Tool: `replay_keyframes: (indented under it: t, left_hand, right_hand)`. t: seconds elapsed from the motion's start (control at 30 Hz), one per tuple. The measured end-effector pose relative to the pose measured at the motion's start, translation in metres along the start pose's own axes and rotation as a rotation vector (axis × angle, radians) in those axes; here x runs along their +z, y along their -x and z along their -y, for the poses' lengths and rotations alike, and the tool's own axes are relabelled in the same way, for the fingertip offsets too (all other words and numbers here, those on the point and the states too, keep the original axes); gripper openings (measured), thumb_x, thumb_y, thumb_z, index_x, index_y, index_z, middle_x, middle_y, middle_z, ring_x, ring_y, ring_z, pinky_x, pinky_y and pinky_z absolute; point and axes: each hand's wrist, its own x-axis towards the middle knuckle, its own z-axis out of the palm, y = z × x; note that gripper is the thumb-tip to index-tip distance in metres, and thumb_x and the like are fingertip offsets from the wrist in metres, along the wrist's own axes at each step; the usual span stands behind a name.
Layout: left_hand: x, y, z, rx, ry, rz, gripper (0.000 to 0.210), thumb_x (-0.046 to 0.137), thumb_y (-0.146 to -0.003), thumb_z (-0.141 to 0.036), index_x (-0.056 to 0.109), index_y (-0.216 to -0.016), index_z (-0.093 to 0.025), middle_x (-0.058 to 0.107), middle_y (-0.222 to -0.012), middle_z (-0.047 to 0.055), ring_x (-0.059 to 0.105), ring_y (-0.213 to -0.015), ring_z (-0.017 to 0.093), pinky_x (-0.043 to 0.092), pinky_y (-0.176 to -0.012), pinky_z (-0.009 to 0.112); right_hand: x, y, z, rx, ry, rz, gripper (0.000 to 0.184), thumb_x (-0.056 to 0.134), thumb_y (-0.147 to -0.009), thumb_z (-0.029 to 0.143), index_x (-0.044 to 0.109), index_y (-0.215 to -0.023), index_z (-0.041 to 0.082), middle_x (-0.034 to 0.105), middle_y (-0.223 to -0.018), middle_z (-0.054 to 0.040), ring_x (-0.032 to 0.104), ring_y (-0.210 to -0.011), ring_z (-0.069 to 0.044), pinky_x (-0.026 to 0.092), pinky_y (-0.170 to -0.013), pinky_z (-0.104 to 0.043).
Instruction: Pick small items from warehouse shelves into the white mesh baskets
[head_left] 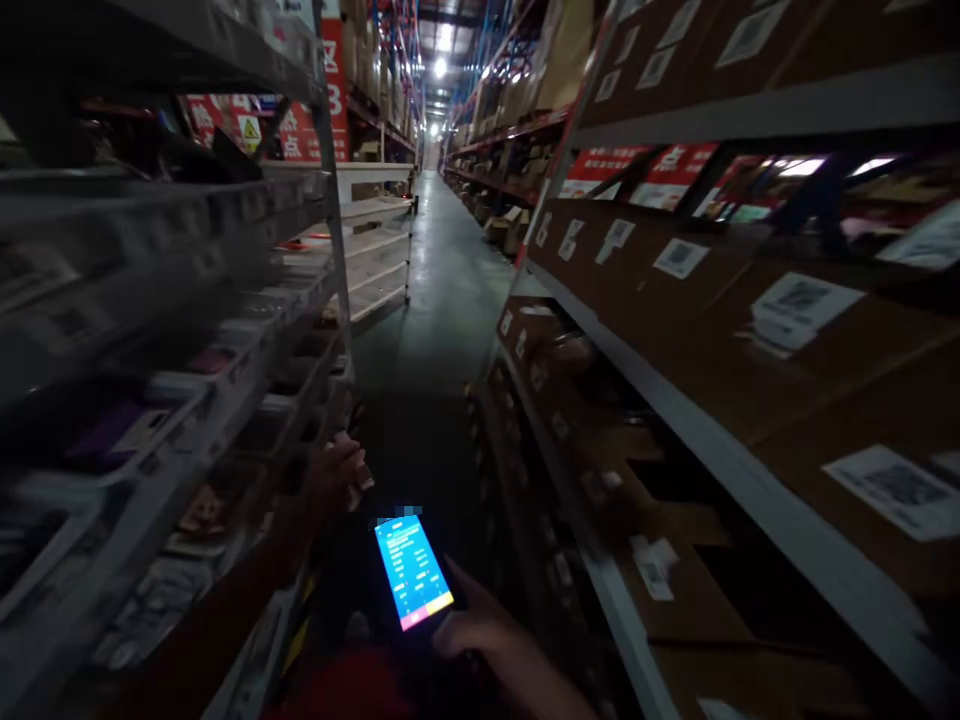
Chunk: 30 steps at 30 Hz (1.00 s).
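Nearest, the right hand closes its grip around a handheld scanner, its lit blue screen facing up, low in the aisle. Just beyond, the left hand pinches a small pale item at the front edge of the left shelf rack. Farther right, labelled cardboard boxes line the shelves.
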Motion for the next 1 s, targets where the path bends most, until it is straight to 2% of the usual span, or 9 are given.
replay_keyframes:
  t: [0.17,0.27,0.33,0.47,0.57,0.67,0.73,0.83,1.0]
  left_hand:
    - [0.074,-0.07,0.063,0.168,0.026,-0.038,0.029,0.051,-0.095,-0.016,0.061,-0.122,-0.012,0.066,-0.118,0.013,0.061,-0.114,0.022,0.054,-0.096,0.036]
    - [0.117,-0.107,0.09,0.249,0.021,-0.096,0.03,0.058,-0.091,-0.012,0.06,-0.121,-0.011,0.067,-0.116,0.013,0.061,-0.113,0.022,0.054,-0.095,0.035]
    - [0.139,-0.132,0.103,0.273,-0.001,-0.108,0.026,0.054,-0.093,-0.012,0.061,-0.118,-0.011,0.068,-0.113,0.012,0.063,-0.11,0.022,0.055,-0.092,0.036]
    - [0.174,-0.188,0.123,0.259,-0.09,0.007,0.032,0.036,-0.1,-0.019,0.063,-0.114,-0.007,0.069,-0.111,0.013,0.065,-0.103,0.022,0.058,-0.085,0.035]
    - [0.202,-0.226,0.14,0.23,-0.166,-0.047,0.029,0.04,-0.099,-0.021,0.066,-0.107,-0.008,0.07,-0.104,0.012,0.066,-0.097,0.021,0.058,-0.083,0.033]
    - [0.231,-0.255,0.16,0.217,-0.158,-0.063,0.026,0.046,-0.096,-0.018,0.065,-0.111,-0.009,0.07,-0.107,0.013,0.065,-0.103,0.021,0.056,-0.088,0.034]
    - [0.248,-0.268,0.174,0.188,-0.13,-0.049,0.028,0.046,-0.094,-0.014,0.064,-0.115,-0.01,0.069,-0.111,0.013,0.063,-0.107,0.022,0.056,-0.09,0.036]
    - [0.272,-0.286,0.193,0.158,-0.077,-0.089,0.03,0.048,-0.092,-0.011,0.061,-0.118,-0.012,0.069,-0.109,0.012,0.064,-0.105,0.021,0.057,-0.088,0.036]
    - [0.313,-0.318,0.225,0.151,-0.124,-0.143,0.023,0.055,-0.091,-0.014,0.065,-0.111,-0.012,0.069,-0.104,0.012,0.067,-0.099,0.021,0.057,-0.085,0.035]
  right_hand:
    - [-0.03,-0.052,0.048,0.004,-0.025,-0.069,0.062,0.066,-0.046,0.006,0.067,-0.107,0.019,0.073,-0.078,0.0,0.062,-0.074,-0.021,0.04,-0.068,-0.031]
    - [-0.056,-0.083,0.074,-0.017,-0.063,-0.091,0.063,0.065,-0.045,0.006,0.068,-0.107,0.018,0.073,-0.08,0.0,0.063,-0.079,-0.022,0.041,-0.072,-0.032]
    - [-0.077,-0.106,0.097,-0.029,-0.088,-0.104,0.058,0.065,-0.047,0.007,0.068,-0.104,0.018,0.072,-0.079,-0.0003,0.062,-0.076,-0.021,0.041,-0.072,-0.032]
    - [-0.118,-0.148,0.156,-0.001,-0.102,-0.059,0.055,0.063,-0.048,0.008,0.065,-0.103,0.017,0.071,-0.081,-0.0026,0.064,-0.07,-0.021,0.044,-0.069,-0.034]
    - [-0.14,-0.17,0.203,0.006,-0.069,-0.04,0.059,0.061,-0.048,0.008,0.062,-0.107,0.017,0.071,-0.078,-0.0029,0.066,-0.067,-0.022,0.045,-0.066,-0.034]
    - [-0.157,-0.184,0.242,-0.002,-0.08,-0.054,0.053,0.061,-0.05,0.01,0.064,-0.102,0.017,0.072,-0.078,-0.0033,0.065,-0.067,-0.019,0.045,-0.063,-0.03]
    - [-0.169,-0.191,0.261,0.033,-0.111,-0.022,0.048,0.063,-0.055,0.018,0.063,-0.103,0.016,0.073,-0.079,-0.006,0.065,-0.064,-0.019,0.046,-0.061,-0.029]
    - [-0.189,-0.203,0.285,0.129,-0.139,0.046,0.051,0.068,-0.058,0.027,0.06,-0.107,0.015,0.073,-0.083,-0.0102,0.069,-0.067,-0.024,0.049,-0.059,-0.033]
    - [-0.222,-0.232,0.322,0.152,-0.138,0.049,0.055,0.07,-0.059,0.022,0.06,-0.113,0.016,0.073,-0.097,-0.0115,0.07,-0.081,-0.026,0.051,-0.069,-0.036]
